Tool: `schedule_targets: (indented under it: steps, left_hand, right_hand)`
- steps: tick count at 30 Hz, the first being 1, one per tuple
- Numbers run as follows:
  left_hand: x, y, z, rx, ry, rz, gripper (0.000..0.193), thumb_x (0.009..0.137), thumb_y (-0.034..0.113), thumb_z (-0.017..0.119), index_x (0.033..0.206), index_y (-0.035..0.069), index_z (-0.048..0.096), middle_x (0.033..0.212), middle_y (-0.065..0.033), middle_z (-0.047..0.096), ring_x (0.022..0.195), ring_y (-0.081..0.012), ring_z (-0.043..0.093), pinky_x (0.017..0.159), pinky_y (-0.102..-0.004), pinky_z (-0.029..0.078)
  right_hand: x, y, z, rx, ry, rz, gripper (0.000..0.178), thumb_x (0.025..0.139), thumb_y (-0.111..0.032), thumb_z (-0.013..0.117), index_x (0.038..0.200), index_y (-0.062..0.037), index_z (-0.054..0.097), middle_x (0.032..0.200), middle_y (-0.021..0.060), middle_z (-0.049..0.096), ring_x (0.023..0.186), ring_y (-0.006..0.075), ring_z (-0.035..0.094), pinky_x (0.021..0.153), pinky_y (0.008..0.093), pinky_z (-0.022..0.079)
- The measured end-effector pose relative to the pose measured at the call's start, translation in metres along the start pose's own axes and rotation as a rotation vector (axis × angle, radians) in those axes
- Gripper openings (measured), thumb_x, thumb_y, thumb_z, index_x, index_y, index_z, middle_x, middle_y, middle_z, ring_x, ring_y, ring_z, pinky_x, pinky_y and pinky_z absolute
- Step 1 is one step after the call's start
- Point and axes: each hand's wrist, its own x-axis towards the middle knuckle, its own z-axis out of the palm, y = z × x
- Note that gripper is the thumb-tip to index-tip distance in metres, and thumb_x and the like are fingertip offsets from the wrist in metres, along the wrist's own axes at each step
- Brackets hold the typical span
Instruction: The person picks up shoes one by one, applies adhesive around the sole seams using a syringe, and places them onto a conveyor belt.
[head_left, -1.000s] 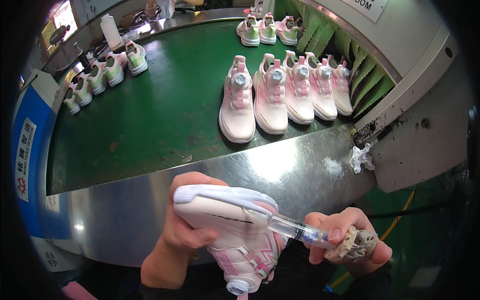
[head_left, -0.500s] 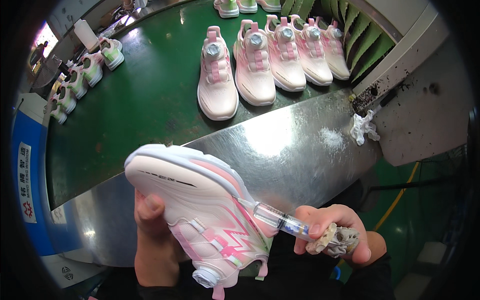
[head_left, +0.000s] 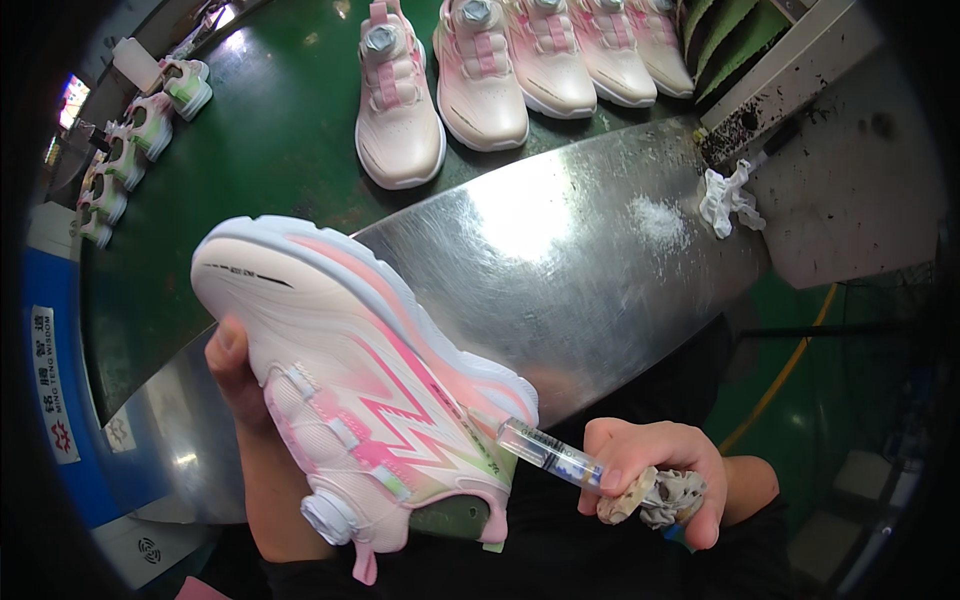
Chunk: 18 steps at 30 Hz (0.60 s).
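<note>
A pink and white sneaker with a dial on its tongue is tilted in front of me, sole edge upward and toe to the upper left. My left hand grips it from behind; the thumb shows at the forefoot and the other fingers are hidden. In my right hand is a clear syringe, its tip at the seam between upper and sole near the heel. A crumpled, grey-beige lump sits at the syringe's rear end, between my curled fingers.
Several matching pink sneakers stand in a row on the green conveyor belt. Green and white shoes line its far left. A bare metal ledge runs along the near side, with white residue and crumpled white tissue at the right.
The sneaker has moved left and turned to show more of its side. The syringe tip has shifted along the seam toward the heel. The row of shoes sits higher in view.
</note>
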Motion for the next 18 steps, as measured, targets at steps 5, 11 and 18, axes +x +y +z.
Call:
schedule_targets:
  steps: [5,11,18]
  left_hand:
    - [0.011,-0.002,0.007,-0.068,-0.011,-0.036,0.058,0.084,0.036,0.059,0.124,-0.004,0.047,0.111,-0.0182,0.061,0.101,-0.0267,0.062,0.086,-0.0399,0.052]
    - [0.012,-0.007,0.025,-0.192,0.007,-0.068,0.055,0.085,0.041,0.058,0.122,0.001,0.05,0.111,-0.0152,0.062,0.098,-0.0251,0.063,0.083,-0.0408,0.053]
    - [0.019,-0.012,0.03,-0.155,0.053,-0.12,0.053,0.084,0.042,0.058,0.121,0.005,0.053,0.112,-0.0145,0.062,0.097,-0.0281,0.063,0.085,-0.0446,0.052]
  right_hand:
    - [-0.013,0.01,-0.005,-0.073,-0.009,-0.098,0.07,0.076,-0.053,0.071,0.113,0.0054,0.058,0.097,0.0168,0.067,0.089,0.021,0.061,0.068,0.0267,0.034]
    - [-0.025,0.014,-0.009,-0.101,-0.002,-0.11,0.07,0.076,-0.054,0.071,0.111,0.0049,0.059,0.094,0.0181,0.068,0.084,0.0211,0.064,0.068,0.0268,0.033]
    - [-0.033,0.021,-0.02,-0.099,0.021,-0.136,0.071,0.075,-0.055,0.071,0.111,0.0042,0.059,0.094,0.0162,0.068,0.084,0.0209,0.065,0.066,0.0269,0.032]
